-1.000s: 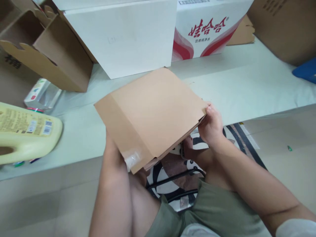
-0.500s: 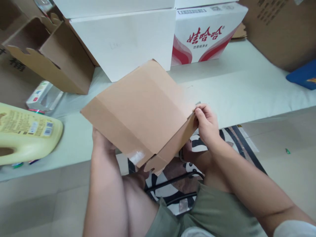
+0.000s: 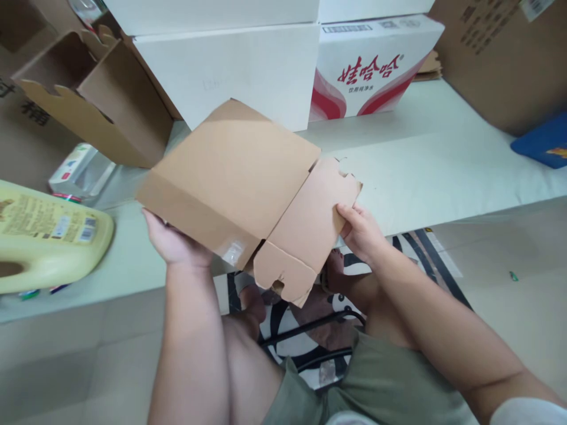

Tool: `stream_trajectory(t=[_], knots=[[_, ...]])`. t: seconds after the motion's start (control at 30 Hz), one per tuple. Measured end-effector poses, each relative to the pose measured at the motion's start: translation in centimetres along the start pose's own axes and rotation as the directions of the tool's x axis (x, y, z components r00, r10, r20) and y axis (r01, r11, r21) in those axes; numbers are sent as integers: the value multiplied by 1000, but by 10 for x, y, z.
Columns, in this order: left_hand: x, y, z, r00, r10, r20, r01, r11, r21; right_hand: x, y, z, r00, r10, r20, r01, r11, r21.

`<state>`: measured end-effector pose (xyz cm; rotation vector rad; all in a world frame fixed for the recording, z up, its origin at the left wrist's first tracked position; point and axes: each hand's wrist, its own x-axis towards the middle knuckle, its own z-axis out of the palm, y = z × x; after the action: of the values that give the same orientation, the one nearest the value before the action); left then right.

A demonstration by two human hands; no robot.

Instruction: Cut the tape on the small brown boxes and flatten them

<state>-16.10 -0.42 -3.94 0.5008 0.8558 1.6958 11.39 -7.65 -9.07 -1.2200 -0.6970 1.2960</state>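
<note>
A brown cardboard box (image 3: 230, 171) is held up in front of me, tilted, over the front edge of the bench. Its end flaps with cut-out notches fold out toward the lower right, and a strip of clear tape shows near its lower corner. My left hand (image 3: 177, 242) supports the box from below at its left side; most of its fingers are hidden beneath the cardboard. With thumb and fingers, my right hand (image 3: 358, 230) pinches the right edge of the flap.
White cartons (image 3: 230, 77) and a red-and-white carton (image 3: 367, 71) stand at the back. An upright cardboard box (image 3: 128, 100), a clear plastic package (image 3: 84, 171) and a yellow jug (image 3: 53, 236) are on the left. A blue object (image 3: 540, 141) lies at the right.
The box has shifted left and turned, so its right flap now shows its broad face. My left hand has moved left and my right hand slightly lower, still gripping the flap.
</note>
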Motion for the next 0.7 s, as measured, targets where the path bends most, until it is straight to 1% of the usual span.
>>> stream_trajectory(t=[0.07,0.1,0.13,0.17,0.23,0.27,0.3,0.4,0.53,0.7], knots=[[-2,-1,-2,999,12,44,-12,1000,-12,0,1,1,999,4,-47,-3,1000,18],[-2,-3,-4,999,-5,48,5,1000,-1,0,2,1,998,-9,-69,10,1000,16],[0,-4,-7,999,-28,29,28,999,20,0,3,1,996,-30,-89,31,999,7],[1,-6,-9,999,-53,-9,53,997,47,1,4,2,993,-55,-103,55,998,-9],[7,-9,-15,989,-89,-122,101,989,104,0,6,3,989,-94,-112,89,995,-49],[9,-10,-18,982,-103,-159,124,984,126,0,6,5,989,-100,-110,94,994,-60],[11,-11,-20,979,-111,-170,135,981,141,-1,6,6,990,-96,-106,90,994,-60],[15,-13,-22,982,-107,-153,131,978,159,-5,6,10,997,-39,-72,36,999,-39],[12,-14,-16,980,-135,-143,154,980,128,-11,6,12,999,51,11,-50,998,-21],[8,-14,-9,957,-208,-203,232,968,98,-14,9,16,994,107,30,-109,992,68]])
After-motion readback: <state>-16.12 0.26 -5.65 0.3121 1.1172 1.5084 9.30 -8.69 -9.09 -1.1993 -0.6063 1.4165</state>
